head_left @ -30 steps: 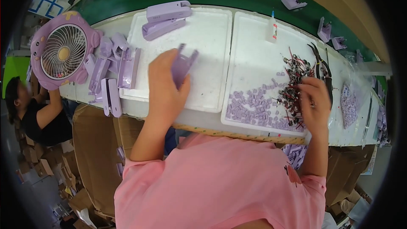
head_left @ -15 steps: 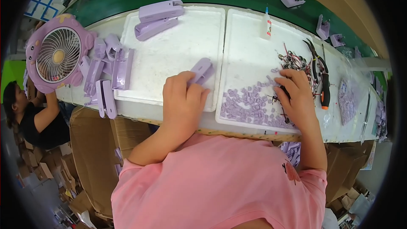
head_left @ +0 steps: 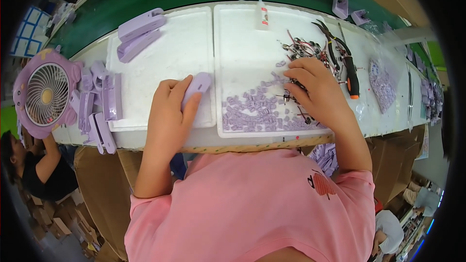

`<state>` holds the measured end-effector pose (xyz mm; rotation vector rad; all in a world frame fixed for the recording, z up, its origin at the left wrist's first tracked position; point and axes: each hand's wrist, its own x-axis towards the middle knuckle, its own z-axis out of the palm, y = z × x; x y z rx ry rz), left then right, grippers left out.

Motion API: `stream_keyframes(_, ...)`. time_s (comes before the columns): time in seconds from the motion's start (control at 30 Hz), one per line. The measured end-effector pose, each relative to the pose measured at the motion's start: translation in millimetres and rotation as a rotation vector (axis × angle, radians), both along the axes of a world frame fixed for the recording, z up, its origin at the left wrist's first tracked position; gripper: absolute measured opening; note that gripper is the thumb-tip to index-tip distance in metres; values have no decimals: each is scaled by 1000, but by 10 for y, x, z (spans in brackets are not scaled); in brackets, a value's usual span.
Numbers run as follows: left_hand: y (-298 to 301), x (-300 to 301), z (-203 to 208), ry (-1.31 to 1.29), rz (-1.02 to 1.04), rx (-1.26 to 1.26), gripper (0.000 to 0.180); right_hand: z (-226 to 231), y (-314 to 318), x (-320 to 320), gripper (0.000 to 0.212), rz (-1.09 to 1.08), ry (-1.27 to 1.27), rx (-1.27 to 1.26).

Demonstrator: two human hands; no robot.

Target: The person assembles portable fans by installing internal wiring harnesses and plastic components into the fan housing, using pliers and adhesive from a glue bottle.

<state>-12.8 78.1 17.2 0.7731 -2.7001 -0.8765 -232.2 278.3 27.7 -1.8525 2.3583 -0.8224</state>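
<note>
Nearest, small lilac pieces point(head_left: 252, 109) lay scattered over the near part of the right tray point(head_left: 238, 43). To their left, the left hand point(head_left: 167, 111) was closed around a lilac casing point(head_left: 199, 83), thumb on its right side, fingers on its left. The right hand point(head_left: 318, 92) was half curled over the near edge of some wired parts point(head_left: 306, 48), thumb and fingertips a little apart; whether it gripped a dark part there could not be told. The casing was over the left tray point(head_left: 184, 29), well to the right hand's left, with the small pieces partly between. Its long axis ran near-left to far-right, steeper than crosswise, and its rounded end pointed far and slightly right. Farther off, the wired parts lay right of the casing, beside pliers point(head_left: 331, 48).
</note>
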Motion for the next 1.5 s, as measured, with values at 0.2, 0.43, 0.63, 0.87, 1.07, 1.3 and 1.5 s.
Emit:
stream_keyframes(0.2,292,-63,-37,54,-108,-191,51,-11,-196,101,19,152,-5,135)
stream_keyframes(0.43,228,59,20,376,174,655,50,60,-328,111,18,207,102,316)
stream_keyframes(0.63,245,77,-75,477,51,1689,44,51,-266,94,15,187,29,301)
stream_keyframes(0.87,399,-148,-79,542,-61,1737,53,-27,-307,109,10,118,-20,141)
stream_keyframes(1.07,438,-157,-86,552,-8,1717,55,-54,-288,139,11,97,6,125)
stream_keyframes(1.3,418,-100,-83,495,57,1633,66,-56,-273,117,11,101,2,185)
stream_keyframes(1.5,440,-100,-65,471,37,1633,65,-42,-303,124,13,58,1,236)
